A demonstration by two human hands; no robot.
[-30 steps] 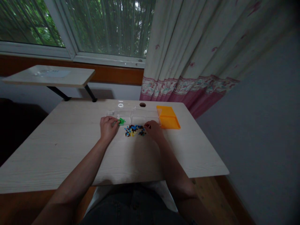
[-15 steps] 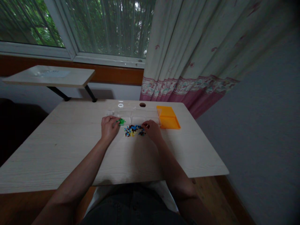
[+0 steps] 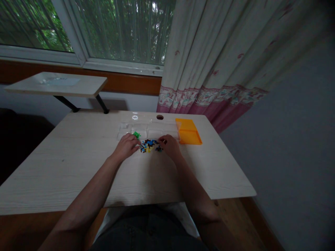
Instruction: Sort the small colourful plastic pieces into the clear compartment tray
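Note:
A small heap of tiny blue, black and yellow pieces (image 3: 150, 145) lies on the pale wooden table (image 3: 78, 164). My left hand (image 3: 126, 146) rests at the heap's left edge, fingers curled and tips touching the pieces. My right hand (image 3: 169, 146) sits at the heap's right edge, fingers bent in a pinch; what they hold is too small to see. Just behind the heap stands a clear compartment tray (image 3: 146, 129) with a few green pieces (image 3: 136, 134) in its left compartment.
An orange lid or tray (image 3: 188, 135) lies to the right of the clear tray. A cable hole (image 3: 159, 117) is at the table's far edge. A side shelf (image 3: 54, 84), window and curtain (image 3: 209, 62) stand behind. The table's right edge drops to the floor.
My left hand has moved right and toward me, from the green pieces in the tray to the left edge of the heap. My right hand has hardly moved.

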